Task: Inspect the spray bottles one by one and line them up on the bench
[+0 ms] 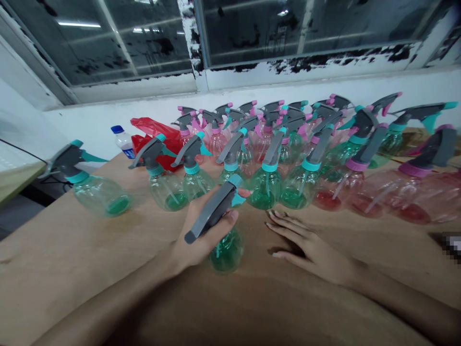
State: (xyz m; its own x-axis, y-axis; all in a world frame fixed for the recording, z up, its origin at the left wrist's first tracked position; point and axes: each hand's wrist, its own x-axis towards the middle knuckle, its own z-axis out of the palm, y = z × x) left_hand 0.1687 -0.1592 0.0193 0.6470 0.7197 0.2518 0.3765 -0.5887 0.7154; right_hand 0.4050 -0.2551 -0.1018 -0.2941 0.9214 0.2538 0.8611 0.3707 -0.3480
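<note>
My left hand (205, 230) is wrapped around the neck of a green spray bottle (227, 252) with a grey and teal trigger head. The bottle is near the table's front middle, its head angled toward my left wrist. Palm down, my right hand (306, 245) rests on the table with fingers stretched out, holding nothing. Just beyond its fingertips stand a green spray bottle (265, 187) and another green spray bottle (297, 190) in the front row. A pink spray bottle (329, 187) continues that row to the right.
Many more pink and green bottles crowd the back of the wooden table (65, 269). One green spray bottle (101, 194) stands apart at left. Behind are a red plastic bag (151, 132) and a blue-capped bottle (123, 142). A window (306, 33) is above the wall.
</note>
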